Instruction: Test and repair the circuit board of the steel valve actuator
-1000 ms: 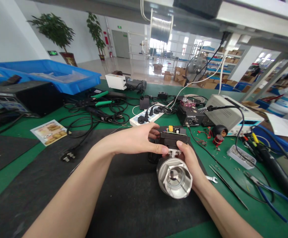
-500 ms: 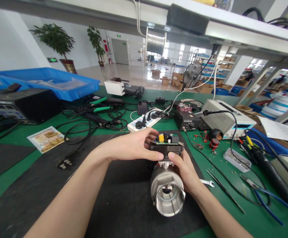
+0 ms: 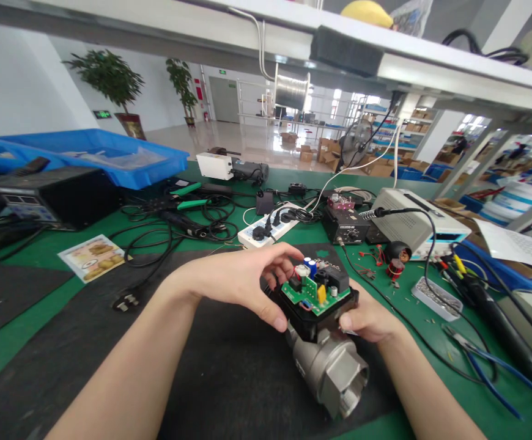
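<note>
A metal ball valve (image 3: pixel 328 373) with a hexagonal end lies tilted toward the lower right over the black mat. On top of it sits a black actuator housing (image 3: pixel 309 324), its lid off and a green circuit board (image 3: pixel 314 299) exposed. The board carries blue capacitors, a yellow component and a black relay. My right hand (image 3: pixel 369 315) grips the housing's right side, thumb at the near edge and fingers hidden behind. Around the left corner curves my left hand (image 3: pixel 252 284), thumb and fingers apart; whether it touches the housing I cannot tell.
A black mat (image 3: pixel 220 379) covers the green bench. Behind stands a white power strip (image 3: pixel 270 231) with plugs. Blue-handled pliers (image 3: pixel 481 360), a small parts tray (image 3: pixel 436 299) and a soldering station (image 3: pixel 346 226) lie right. Cables and a printed card (image 3: pixel 92 258) lie left.
The valve and actuator have turned, the open end swinging right, and tipped so the board's top shows. My left thumb has come away from the housing's front; my right hand has shifted right.
</note>
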A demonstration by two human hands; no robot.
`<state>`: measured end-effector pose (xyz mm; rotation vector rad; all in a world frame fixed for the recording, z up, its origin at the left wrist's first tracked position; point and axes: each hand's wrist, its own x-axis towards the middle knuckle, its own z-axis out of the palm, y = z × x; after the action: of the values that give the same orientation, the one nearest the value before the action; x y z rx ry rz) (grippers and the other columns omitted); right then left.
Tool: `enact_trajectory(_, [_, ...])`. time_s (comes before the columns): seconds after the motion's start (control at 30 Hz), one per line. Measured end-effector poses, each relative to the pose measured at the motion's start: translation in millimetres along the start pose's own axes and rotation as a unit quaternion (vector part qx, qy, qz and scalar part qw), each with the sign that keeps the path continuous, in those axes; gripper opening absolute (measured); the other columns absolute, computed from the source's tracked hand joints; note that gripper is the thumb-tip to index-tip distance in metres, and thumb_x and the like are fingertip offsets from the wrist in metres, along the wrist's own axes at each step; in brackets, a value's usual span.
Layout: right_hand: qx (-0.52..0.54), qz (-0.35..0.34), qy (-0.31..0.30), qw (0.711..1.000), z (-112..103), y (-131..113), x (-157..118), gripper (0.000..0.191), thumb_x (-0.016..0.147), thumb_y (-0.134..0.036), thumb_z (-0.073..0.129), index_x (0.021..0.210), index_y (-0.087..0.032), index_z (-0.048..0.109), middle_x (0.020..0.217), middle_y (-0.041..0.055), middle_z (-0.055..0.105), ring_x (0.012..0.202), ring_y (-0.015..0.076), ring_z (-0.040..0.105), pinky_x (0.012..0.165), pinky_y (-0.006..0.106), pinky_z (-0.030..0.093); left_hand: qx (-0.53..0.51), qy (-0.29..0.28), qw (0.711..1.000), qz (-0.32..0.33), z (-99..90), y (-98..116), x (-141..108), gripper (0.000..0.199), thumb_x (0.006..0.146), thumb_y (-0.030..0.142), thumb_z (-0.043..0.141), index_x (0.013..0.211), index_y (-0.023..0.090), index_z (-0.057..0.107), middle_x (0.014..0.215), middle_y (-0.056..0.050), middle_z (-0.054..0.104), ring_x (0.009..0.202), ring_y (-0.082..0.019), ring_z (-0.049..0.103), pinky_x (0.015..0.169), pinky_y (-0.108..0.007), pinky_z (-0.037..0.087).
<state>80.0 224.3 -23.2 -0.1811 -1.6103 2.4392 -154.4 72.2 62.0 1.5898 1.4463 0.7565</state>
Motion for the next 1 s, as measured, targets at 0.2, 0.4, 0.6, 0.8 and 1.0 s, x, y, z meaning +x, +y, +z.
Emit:
enact_trajectory(0.2, [-0.036,0.032,-0.005,0.999,-21,-10,-10,0.098,0.036,-0.029,0.104,0.127,-0.023,0.070,0.129,0.0107,0.071,0.117,0.0309,0.067,0.102,0.042,0.050,0.079,-0.036,0.993,0.074,15.2,13,11,0.119,0.049,0.049,0.099,0.151,0.033,0.042,0.151,-0.005,0.053,0.135,-0.032,0.054,0.115,-0.040,0.046])
enact_trajectory(0.4, [-0.065,0.050,0.044,0.996,-29,-8,-8,0.061,0.039,-0.030,0.103,0.095,-0.016,0.081,0.087,0.0050,0.079,0.077,0.0226,0.072,0.074,0.032,0.057,0.059,-0.084,0.987,0.124,21.6,21,20,0.129,0.044,0.042,0.101,0.155,0.035,0.035,0.157,-0.002,0.048,0.144,-0.034,0.046,0.124,-0.041,0.036])
enact_trajectory(0.6, [-0.061,0.030,0.088,0.994,-30,-3,-2,0.043,0.063,-0.040,0.095,0.097,-0.017,0.082,0.092,0.0073,0.080,0.076,0.0210,0.073,0.074,0.032,0.057,0.030,-0.032,0.995,0.086,28.5,18,16,0.126,0.046,0.033,0.100,0.154,0.034,0.035,0.153,-0.005,0.052,0.139,-0.034,0.052,0.120,-0.043,0.041])
enact_trajectory(0.8, [-0.051,-0.003,0.132,0.990,-36,5,7,0.048,0.068,-0.050,0.092,0.103,-0.019,0.083,0.087,0.0077,0.081,0.068,0.0180,0.071,0.065,0.028,0.055,-0.115,0.183,0.976,0.006,87.7,5,6,0.125,0.052,0.040,0.098,0.153,0.032,0.025,0.153,-0.011,0.048,0.135,-0.032,0.056,0.117,-0.046,0.045])
enact_trajectory(1.0, [-0.065,-0.052,0.167,0.982,-25,2,10,0.040,0.075,-0.044,0.089,0.106,-0.021,0.082,0.105,0.0107,0.081,0.089,0.0223,0.075,0.082,0.034,0.058,-0.179,0.337,0.924,0.036,129.7,-1,4,0.098,0.063,0.032,0.092,0.142,0.030,0.034,0.136,-0.009,0.062,0.121,-0.031,0.065,0.111,-0.047,0.053])
